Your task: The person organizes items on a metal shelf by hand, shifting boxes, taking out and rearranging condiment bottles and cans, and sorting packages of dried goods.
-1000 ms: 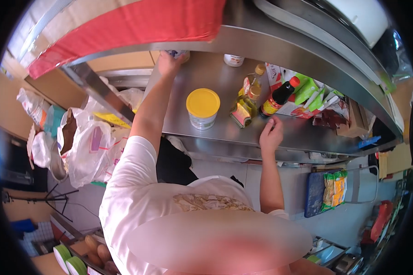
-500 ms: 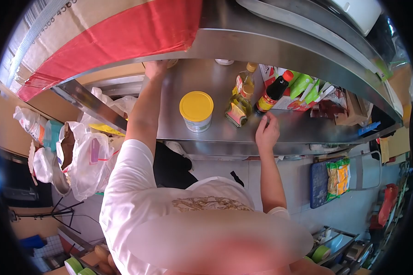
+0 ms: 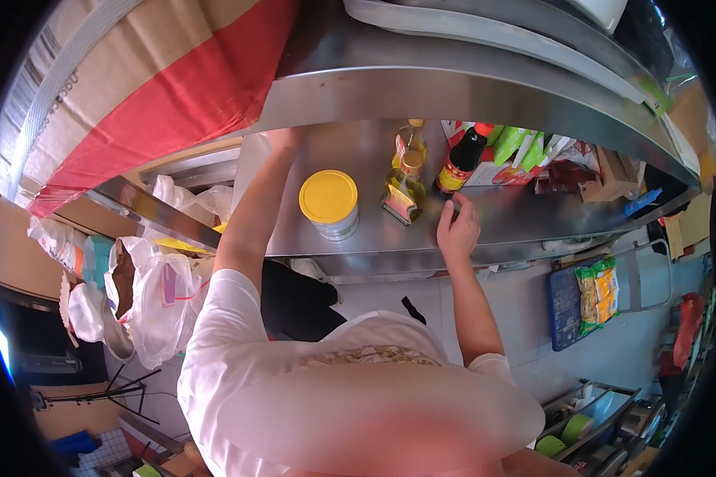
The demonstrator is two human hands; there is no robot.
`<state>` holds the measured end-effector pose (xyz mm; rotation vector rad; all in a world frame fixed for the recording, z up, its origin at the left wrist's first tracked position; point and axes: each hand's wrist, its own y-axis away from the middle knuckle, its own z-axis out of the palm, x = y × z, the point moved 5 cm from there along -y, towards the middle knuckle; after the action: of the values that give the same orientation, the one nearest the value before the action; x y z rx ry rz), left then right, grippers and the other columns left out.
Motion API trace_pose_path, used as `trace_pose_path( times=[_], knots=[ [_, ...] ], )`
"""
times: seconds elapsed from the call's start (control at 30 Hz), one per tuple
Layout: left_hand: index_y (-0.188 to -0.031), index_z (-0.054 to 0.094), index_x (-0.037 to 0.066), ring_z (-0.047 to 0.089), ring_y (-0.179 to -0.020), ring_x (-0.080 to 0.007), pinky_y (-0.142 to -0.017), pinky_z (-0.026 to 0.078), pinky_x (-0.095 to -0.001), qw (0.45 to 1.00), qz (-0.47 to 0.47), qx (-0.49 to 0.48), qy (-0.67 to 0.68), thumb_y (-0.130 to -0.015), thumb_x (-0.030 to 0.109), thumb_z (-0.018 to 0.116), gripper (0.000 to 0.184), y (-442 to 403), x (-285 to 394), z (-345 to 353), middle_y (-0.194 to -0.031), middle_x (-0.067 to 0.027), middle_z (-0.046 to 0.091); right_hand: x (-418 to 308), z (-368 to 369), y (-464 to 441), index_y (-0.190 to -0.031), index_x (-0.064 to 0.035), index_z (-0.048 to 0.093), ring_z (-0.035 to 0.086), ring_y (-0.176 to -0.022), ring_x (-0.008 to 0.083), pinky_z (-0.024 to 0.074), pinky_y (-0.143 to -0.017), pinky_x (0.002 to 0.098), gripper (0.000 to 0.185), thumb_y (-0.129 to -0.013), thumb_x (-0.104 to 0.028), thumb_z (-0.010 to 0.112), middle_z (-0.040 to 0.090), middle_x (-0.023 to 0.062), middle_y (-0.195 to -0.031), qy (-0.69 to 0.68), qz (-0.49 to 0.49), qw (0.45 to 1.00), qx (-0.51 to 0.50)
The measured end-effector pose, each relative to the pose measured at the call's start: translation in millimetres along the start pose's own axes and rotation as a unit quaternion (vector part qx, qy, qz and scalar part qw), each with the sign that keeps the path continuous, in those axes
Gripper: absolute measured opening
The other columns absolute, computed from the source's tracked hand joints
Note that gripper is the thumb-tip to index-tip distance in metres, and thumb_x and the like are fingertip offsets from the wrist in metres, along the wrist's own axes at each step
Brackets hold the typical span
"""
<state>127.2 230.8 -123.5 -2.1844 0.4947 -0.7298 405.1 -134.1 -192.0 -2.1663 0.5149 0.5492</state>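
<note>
My left hand (image 3: 285, 137) reaches under the front edge of the upper steel shelf, which hides its fingers and whatever they may touch. Close to that forearm stands a can with a yellow lid (image 3: 328, 196). My right hand (image 3: 459, 226) rests at the front of the steel counter, open and holding nothing, fingers loosely bent. Just behind it is a dark sauce bottle with a red cap (image 3: 463, 162). Left of this bottle, a squarish oil bottle (image 3: 403, 195) stands in front of another oil bottle (image 3: 410, 143).
A red and brown carton (image 3: 191, 95) sits on the upper shelf (image 3: 453, 94) at left, with trays at right. A box of green packets (image 3: 511, 155) stands at the counter's back right. Plastic bags (image 3: 167, 306) hang at left. A blue folded trolley (image 3: 563, 310) carries a packet.
The view has shifted a little, so the shelf edge sits lower. My left hand is now nearly all behind that edge and a bit further right. My right hand stays by the sauce bottle.
</note>
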Motion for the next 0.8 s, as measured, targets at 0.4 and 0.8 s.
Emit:
trace_pose_path(
  times=[0.4, 0.8],
  knots=[
    [-0.141, 0.061, 0.006, 0.068, -0.118, -0.0373, -0.100, 0.054, -0.0467, 0.960, 0.066, -0.270, 0.035, -0.085, 0.039, 0.086, 0.069, -48.1, 65.1, 92.8, -0.133, -0.0173, 0.069, 0.7, -6.8, -0.3, -0.113, -0.0020, 0.064, 0.067, -0.100, 0.0393, 0.0530, -0.086, 0.0494, 0.026, -0.098, -0.022, 0.067, 0.070, 0.0171, -0.108, -0.027, -0.002, 0.999, 0.030],
    [-0.142, 0.059, 0.003, 0.068, -0.120, -0.0340, -0.102, 0.054, -0.0442, 0.940, 0.105, -0.253, 0.203, -0.084, 0.035, 0.089, 0.073, -50.7, 74.6, 39.0, -0.133, -0.0172, 0.069, -5.6, -7.2, -0.3, -0.113, -0.0014, 0.064, 0.068, -0.096, 0.0386, 0.0537, -0.082, 0.0488, 0.025, -0.097, -0.021, 0.068, 0.071, 0.0166, -0.106, -0.034, -0.029, 0.998, 0.034]
  ],
)
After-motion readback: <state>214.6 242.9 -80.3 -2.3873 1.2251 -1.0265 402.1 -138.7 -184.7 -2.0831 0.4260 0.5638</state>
